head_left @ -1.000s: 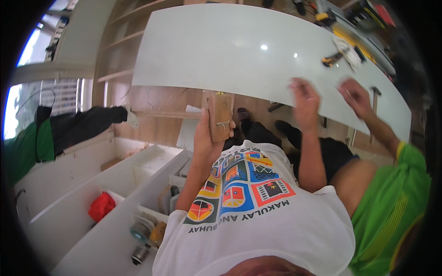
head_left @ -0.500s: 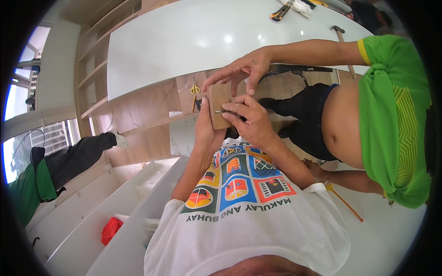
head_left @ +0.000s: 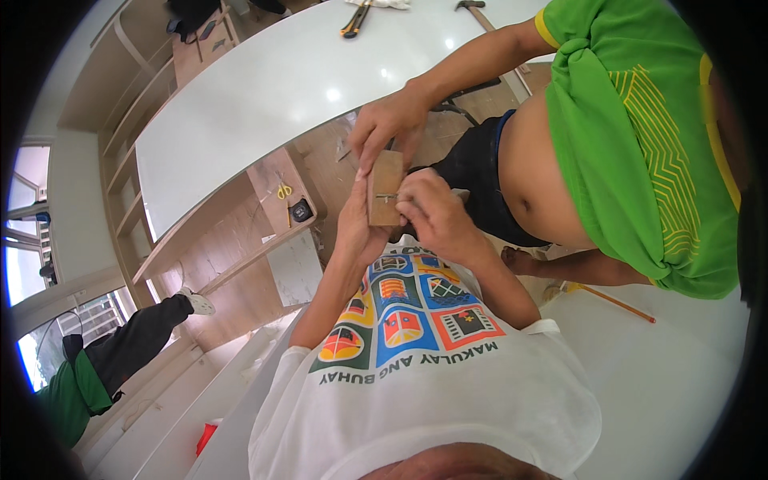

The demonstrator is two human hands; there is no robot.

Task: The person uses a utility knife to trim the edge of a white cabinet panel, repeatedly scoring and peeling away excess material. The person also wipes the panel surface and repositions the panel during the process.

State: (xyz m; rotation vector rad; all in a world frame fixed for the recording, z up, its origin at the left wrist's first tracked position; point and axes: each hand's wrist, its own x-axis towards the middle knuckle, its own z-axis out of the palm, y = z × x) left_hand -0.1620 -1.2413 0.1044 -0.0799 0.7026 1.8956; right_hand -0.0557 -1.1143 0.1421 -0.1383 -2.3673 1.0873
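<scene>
Back face of the small wooden block (head_left: 386,188) hidden, left hand (head_left: 358,228) mostly behind it, tiny metal part (head_left: 385,197) on its front too small to identify. Block held upright at chest height over the printed white shirt (head_left: 416,376): left fingers wrapped round its left edge, right hand (head_left: 428,212) fingertips pinched on the metal part at mid-face, co-worker's hand (head_left: 390,124) gripping the top edge from above
</scene>
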